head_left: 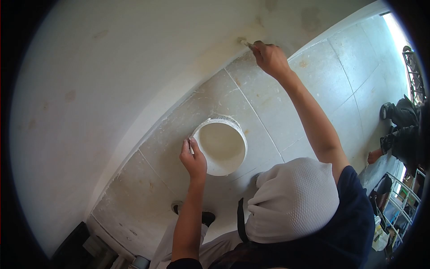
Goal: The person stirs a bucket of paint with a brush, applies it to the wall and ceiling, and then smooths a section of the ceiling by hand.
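Observation:
My right hand (271, 60) is closed around a small thin tool (246, 44), partly hidden by the fingers. The tool's tip is at the pale wall (112, 67), beside a small brownish patch. Lower down, my left hand (193, 159) is at the left rim of a round white bucket (222, 148). Its fingers are closed on a thin, light-coloured thing that is mostly hidden. The bucket stands on the tiled floor near the wall's base and shows a smooth off-white inside.
A white textured cloth cap (293, 199) fills the lower middle. Another person's dark-clothed legs (398, 114) and hand (375, 156) are at the right. Below them stands a metal rack (401, 197) with various items. Dark objects (74, 244) lie at the lower left.

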`<state>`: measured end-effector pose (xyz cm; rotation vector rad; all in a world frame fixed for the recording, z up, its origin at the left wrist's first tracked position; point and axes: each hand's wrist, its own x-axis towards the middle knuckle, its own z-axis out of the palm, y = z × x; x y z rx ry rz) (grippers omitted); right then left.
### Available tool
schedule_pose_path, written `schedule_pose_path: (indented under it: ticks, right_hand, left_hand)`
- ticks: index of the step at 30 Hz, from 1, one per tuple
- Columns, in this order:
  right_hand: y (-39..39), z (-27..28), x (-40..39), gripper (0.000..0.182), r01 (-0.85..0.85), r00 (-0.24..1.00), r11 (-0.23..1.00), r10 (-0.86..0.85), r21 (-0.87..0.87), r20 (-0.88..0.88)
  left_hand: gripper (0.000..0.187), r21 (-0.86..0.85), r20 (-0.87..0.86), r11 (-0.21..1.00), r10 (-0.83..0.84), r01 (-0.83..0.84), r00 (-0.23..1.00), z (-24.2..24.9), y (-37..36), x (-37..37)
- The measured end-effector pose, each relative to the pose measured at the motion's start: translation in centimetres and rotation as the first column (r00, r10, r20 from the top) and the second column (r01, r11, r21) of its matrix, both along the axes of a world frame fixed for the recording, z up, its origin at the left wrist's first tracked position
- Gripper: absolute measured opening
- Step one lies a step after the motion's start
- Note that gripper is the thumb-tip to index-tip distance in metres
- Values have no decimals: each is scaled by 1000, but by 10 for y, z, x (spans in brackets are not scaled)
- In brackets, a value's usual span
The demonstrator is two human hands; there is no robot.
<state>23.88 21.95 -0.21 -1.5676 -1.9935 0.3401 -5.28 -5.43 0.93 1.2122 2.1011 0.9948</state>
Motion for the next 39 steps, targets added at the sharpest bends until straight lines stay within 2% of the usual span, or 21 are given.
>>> schedule_pose_path:
  ticks: [1, 2, 5, 8, 11, 13, 14, 17, 20, 23, 26, 29, 32, 35, 38, 39]
  right_hand:
    - [-1, 0, -3, 20, -64, 998, 998, 64, -15, -13]
    - [1, 2, -2, 20, -63, 995, 995, 57, -78, -86]
    - [4, 14, -1, 20, 11, 944, 997, -35, -75, -327]
    - [18, -5, 15, 20, 152, 983, 988, -155, -35, -100]
    - [12, 0, 11, 21, 246, 966, 969, -246, 19, 83]
    - [3, -4, 4, 20, 72, 991, 997, -68, -27, 119]
    - [0, -5, 2, 19, -16, 991, 999, 22, -50, 135]
    - [1, -3, -2, 16, -111, 987, 992, 103, -62, -124]
    - [8, -5, 5, 14, 35, 983, 998, -44, -58, -178]
    - [3, -10, 4, 15, 238, 971, 971, -238, 24, -11]
    - [-3, -16, 2, 15, 178, 984, 984, -178, 11, -6]
    - [-7, -18, 3, 15, -95, 994, 995, 98, 43, -49]
    - [-3, -5, 8, 15, 38, 966, 998, -48, -47, -255]
    - [4, -18, 12, 17, 129, 990, 990, -125, 57, -69]
    - [1, -9, 7, 18, -177, 977, 984, 171, -35, -125]
    - [1, -4, 4, 18, -139, 971, 989, 127, -46, -201]
  left_hand:
    - [33, 3, 1, 1000, -4, 4, 1000, -1, 1, 0]
    - [34, 5, 1, 1000, -8, 8, 1000, -1, 1, 0]
    - [34, -5, -12, 1000, -7, 7, 1000, -2, -1, -1]
    - [34, 13, -15, 1000, -12, 13, 1000, -3, 1, -1]
    - [34, 3, -6, 1000, -9, 9, 1000, 1, 2, 1]
    - [33, 0, -3, 1000, -6, 6, 1000, 2, 0, 2]
    - [33, 8, -4, 1000, -4, 4, 1000, 1, 0, 2]
    - [32, 15, -3, 1000, -2, 2, 1000, 0, 2, 2]
    - [32, 6, -5, 1000, 1, -1, 1000, 1, 0, 2]
    - [32, 19, 0, 1000, -1, 1, 1000, 2, 2, 3]
    - [32, 12, 15, 1000, -2, 2, 1000, 2, 1, 2]
    - [33, 17, 12, 1000, -4, 3, 1000, 1, 1, 2]
    - [33, 23, 5, 1000, 0, 0, 1000, 1, 2, 2]
    - [33, 5, 13, 1000, -2, 2, 1000, 5, 1, 3]
    - [34, 6, 15, 1000, -7, 7, 1000, 7, 3, 3]
    - [34, 8, 14, 1000, -9, 9, 1000, 6, 2, 3]
